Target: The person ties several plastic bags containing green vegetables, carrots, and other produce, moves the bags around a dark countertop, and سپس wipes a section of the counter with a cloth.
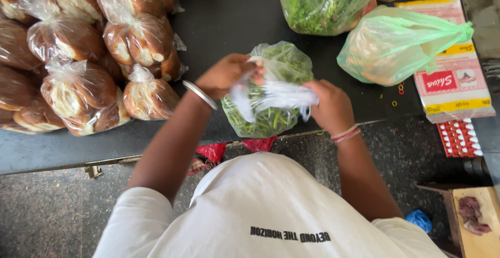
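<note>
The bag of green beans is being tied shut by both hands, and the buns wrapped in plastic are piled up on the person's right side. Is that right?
Nearly. The head view shows the left hand and right hand pulling the clear bag of green beans closed on the dark counter, but the buns wrapped in plastic are piled on the person's left side, not the right.

Just 1 view here: a camera on the person's head looks almost straight down, close over both forearms, taking in their own white shirt, the dark counter's near edge and floor below.
</note>
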